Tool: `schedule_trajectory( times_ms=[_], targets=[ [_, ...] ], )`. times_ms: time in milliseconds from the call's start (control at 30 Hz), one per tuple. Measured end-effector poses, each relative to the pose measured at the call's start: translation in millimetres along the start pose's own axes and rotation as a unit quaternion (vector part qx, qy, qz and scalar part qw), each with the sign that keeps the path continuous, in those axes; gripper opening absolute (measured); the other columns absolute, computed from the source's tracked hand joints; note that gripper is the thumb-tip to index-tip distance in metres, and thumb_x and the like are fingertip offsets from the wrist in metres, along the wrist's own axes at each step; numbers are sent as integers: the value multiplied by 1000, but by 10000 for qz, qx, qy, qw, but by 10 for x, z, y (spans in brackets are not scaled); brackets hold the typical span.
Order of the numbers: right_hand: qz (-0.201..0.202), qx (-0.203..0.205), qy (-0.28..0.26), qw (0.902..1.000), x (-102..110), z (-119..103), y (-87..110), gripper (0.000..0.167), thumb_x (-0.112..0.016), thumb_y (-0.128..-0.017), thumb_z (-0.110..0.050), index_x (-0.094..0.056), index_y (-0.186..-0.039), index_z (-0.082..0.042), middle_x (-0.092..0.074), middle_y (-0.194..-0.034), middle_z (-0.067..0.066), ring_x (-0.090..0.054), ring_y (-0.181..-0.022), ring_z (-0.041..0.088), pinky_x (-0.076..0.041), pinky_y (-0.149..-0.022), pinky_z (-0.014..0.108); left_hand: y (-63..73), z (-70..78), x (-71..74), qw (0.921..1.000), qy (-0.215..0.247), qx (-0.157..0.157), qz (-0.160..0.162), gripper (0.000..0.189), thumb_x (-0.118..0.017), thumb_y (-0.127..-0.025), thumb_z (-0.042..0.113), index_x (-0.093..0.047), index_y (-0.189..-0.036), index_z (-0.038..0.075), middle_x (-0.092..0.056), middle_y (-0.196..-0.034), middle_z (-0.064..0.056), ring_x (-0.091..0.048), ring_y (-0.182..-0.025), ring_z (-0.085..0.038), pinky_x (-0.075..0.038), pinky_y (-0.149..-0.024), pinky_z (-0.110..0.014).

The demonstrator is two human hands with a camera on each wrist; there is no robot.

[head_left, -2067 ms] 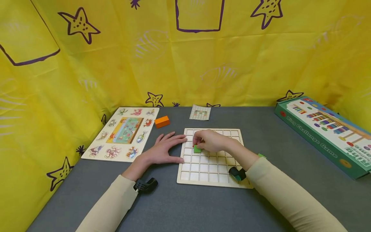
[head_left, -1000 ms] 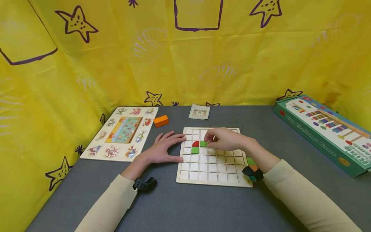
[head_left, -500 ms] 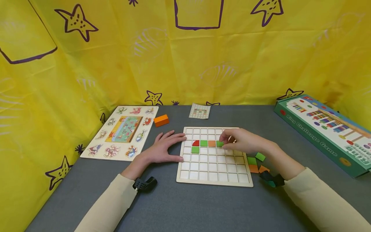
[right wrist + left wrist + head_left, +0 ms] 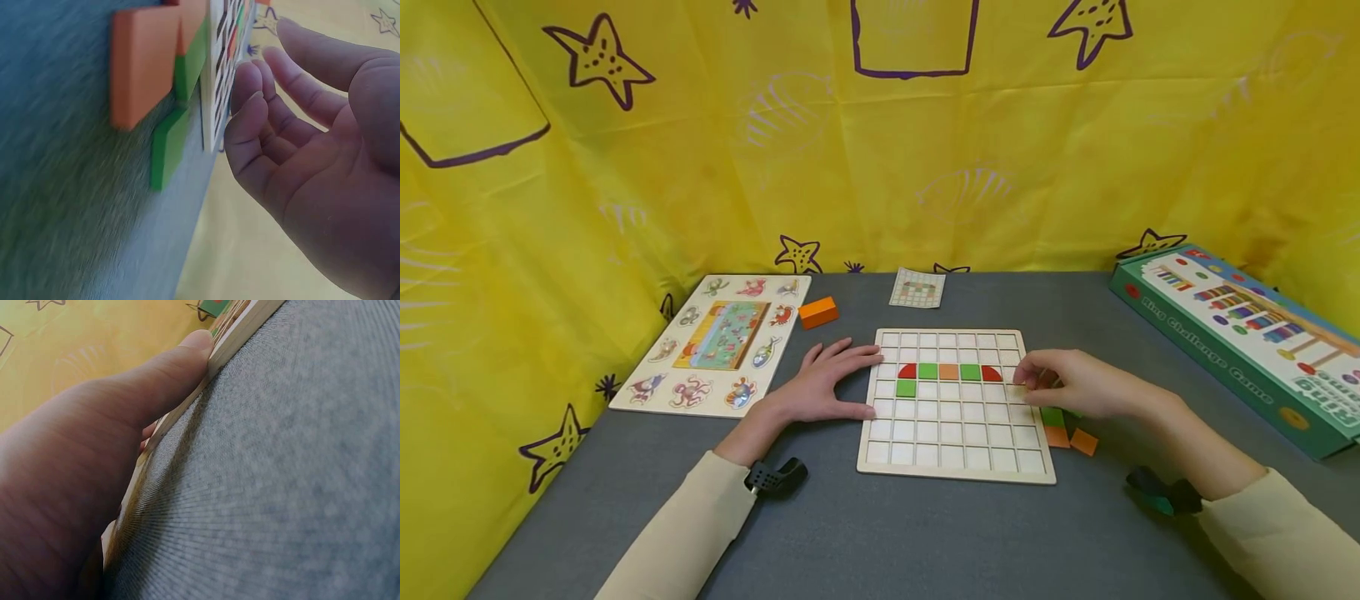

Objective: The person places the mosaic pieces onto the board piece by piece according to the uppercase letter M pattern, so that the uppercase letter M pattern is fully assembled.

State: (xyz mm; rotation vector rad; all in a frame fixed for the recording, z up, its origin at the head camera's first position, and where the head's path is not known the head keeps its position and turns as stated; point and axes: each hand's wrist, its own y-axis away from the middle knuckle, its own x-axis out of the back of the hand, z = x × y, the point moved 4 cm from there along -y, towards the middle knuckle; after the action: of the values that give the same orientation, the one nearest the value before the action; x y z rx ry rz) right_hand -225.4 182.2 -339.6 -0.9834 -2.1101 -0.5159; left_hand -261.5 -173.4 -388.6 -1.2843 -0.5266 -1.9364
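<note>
A wooden grid board [image 4: 955,478] lies on the dark table. My left hand [image 4: 823,387] is spread along its left edge, thumb and fingertips touching the rim; in the left wrist view the thumb [image 4: 156,384] lies straight against the wooden side. One row of the board holds a red quarter-round tile [image 4: 907,371], a green tile, an orange tile [image 4: 949,372], another green tile and a second red quarter-round tile [image 4: 991,373]. Below the first sits a green tile [image 4: 906,388]. My right hand [image 4: 1075,383] hovers at the board's right edge, fingers loosely bent, thumb apart, nothing between them.
Loose orange tiles [image 4: 1083,442] and green tiles [image 4: 170,147] lie right of the board, partly under my right hand. A pattern card [image 4: 917,287] lies behind it. An orange block [image 4: 817,312] and a sea-animal puzzle [image 4: 778,379] are left, a green game box [image 4: 1232,367] right.
Green, orange, green and red tiles have been added along the row after the first red one. My right hand has moved right, off the board's squares. The left hand stays put.
</note>
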Motion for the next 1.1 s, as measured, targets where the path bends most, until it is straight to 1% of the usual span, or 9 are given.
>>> schedule_trajectory(
  times_ms=[267, 467, 567, 667, 800, 933, 1100],
  targets=[
    [-122, -250, -120, 9995, 23, 112, 216, 22, -74, -94, -19, -65, -110, -9, -62, -95, -4, -58, -85, 15, -52, -74, 28, -10, 9, 6, 10000, 20, -20, 7, 83, -76, -85, 54, -45, -155, 22, -35, -161, 3, -14, -151, -37, -2, -112, -67],
    [-185, -160, -40, 9997, 9, 180, 361, 21, -73, -95, -20, -65, -112, -10, -62, -95, -6, -57, -87, 11, -50, -76, 27, -3, 13, 12, 10000, 0, -4, -13, 83, -76, -85, 56, -45, -155, 23, -34, -162, 5, -14, -151, -35, -1, -113, -66],
    [-215, -168, 46, 9996, 11, 221, 424, 20, -74, -94, -19, -66, -110, -10, -60, -92, -6, -56, -84, 10, -49, -74, 26, -1, 21, 15, 10000, -2, 0, -29, 84, -76, -85, 56, -44, -155, 24, -33, -162, 5, -14, -151, -35, -1, -113, -66],
    [-222, -184, 115, 9995, 13, 257, 481, 22, -76, -92, -22, -66, -108, -11, -58, -88, -7, -54, -81, 8, -48, -71, 25, -2, 23, 16, 10000, 1, 13, -36, 84, -75, -85, 57, -44, -155, 24, -33, -162, 5, -14, -151, -35, -1, -113, -66],
    [-170, -91, 190, 9996, 0, 292, 547, 26, -78, -91, -29, -66, -106, -13, -57, -86, -9, -54, -79, 6, -47, -68, 25, -4, 13, 12, 10000, -14, 23, -20, 84, -76, -85, 57, -44, -155, 24, -34, -162, 5, -14, -151, -35, -1, -113, -66],
    [-111, 86, 245, 9996, -38, 322, 598, 25, -78, -91, -30, -66, -107, -14, -58, -87, -11, -53, -79, 5, -48, -68, 25, -7, 3, 3, 10000, -19, -20, -13, 83, -75, -85, 56, -45, -155, 23, -34, -162, 5, -14, -151, -36, -1, -112, -67],
    [75, 269, 413, 9988, -81, 341, 625, 22, -78, -91, -29, -66, -105, -16, -56, -88, -12, -52, -77, 3, -47, -67, 26, -6, 0, -1, 10000, -6, -48, 2, 83, -75, -85, 56, -45, -155, 23, -34, -161, 5, -14, -151, -35, -2, -112, -67]
  ],
)
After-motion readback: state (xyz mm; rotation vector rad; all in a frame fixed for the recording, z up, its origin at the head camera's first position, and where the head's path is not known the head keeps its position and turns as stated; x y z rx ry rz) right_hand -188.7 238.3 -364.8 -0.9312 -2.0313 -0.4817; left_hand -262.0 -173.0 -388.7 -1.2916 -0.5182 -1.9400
